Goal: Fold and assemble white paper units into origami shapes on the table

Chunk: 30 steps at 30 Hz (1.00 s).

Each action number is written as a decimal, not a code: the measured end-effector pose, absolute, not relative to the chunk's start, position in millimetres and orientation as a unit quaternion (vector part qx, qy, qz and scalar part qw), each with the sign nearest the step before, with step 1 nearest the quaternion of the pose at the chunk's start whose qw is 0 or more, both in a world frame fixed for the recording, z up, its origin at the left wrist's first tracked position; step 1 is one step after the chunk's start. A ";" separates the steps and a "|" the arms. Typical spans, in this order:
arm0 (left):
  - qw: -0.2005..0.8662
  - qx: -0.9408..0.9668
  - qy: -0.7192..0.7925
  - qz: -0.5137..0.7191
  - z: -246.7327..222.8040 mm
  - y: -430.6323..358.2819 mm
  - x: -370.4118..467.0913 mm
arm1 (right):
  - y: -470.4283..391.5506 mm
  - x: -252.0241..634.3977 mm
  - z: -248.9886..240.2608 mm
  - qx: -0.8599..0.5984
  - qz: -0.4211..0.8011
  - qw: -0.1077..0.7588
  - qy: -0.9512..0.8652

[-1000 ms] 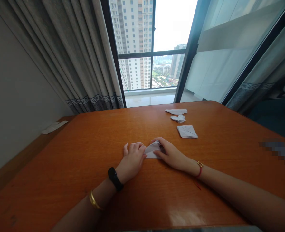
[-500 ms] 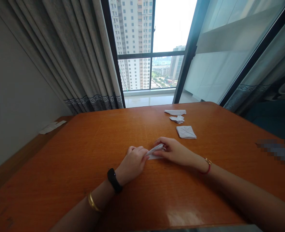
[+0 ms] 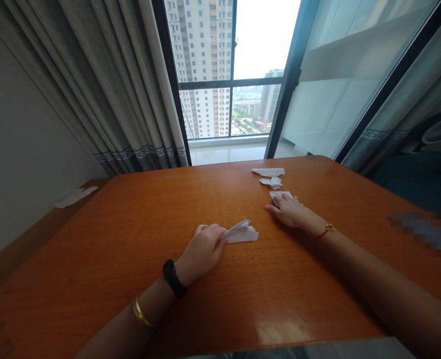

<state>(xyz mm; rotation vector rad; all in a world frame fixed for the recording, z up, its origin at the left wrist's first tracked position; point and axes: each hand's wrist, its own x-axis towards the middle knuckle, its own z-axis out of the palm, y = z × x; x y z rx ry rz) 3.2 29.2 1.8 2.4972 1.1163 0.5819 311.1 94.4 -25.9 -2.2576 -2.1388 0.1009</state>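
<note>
My left hand (image 3: 204,250) pinches the left end of a folded white paper (image 3: 242,233), whose layers fan apart to the right, low over the wooden table (image 3: 160,209). Farther off to the right, my right hand (image 3: 289,211) lies with its fingers spread over a square of folded paper (image 3: 276,198), covering much of it. Just beyond that square are a crumpled-looking folded paper (image 3: 271,183) and a long flat folded strip (image 3: 268,172).
A white paper (image 3: 76,197) rests on a ledge at the far left by the wall. Grey curtains (image 3: 138,99) and a window stand behind the table. A blurred-out patch (image 3: 425,232) lies at the right.
My right hand has let go of the paper held by my left hand and moved away to the right onto the paper square. My left hand keeps its hold.
</note>
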 end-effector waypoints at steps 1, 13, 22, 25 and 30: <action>0.173 0.881 0.391 0.205 1.5 29.2 3.3 | 95.8 312.9 -25.3 -0.729 0.034 0.016 -0.684; 0.181 0.877 0.384 0.225 0.7 26.1 4.9 | 43.2 252.6 39.3 -0.473 0.034 0.305 -0.826; 0.192 0.880 0.353 0.254 4.2 14.7 11.0 | 28.6 241.6 52.5 -0.467 0.180 0.181 -0.846; 0.182 0.866 0.372 0.280 4.2 15.3 9.9 | 55.4 299.6 60.0 -0.569 0.267 0.102 -0.771; 0.181 0.864 0.367 0.293 1.6 18.1 8.3 | 86.7 382.4 47.3 -0.661 0.285 0.071 -0.690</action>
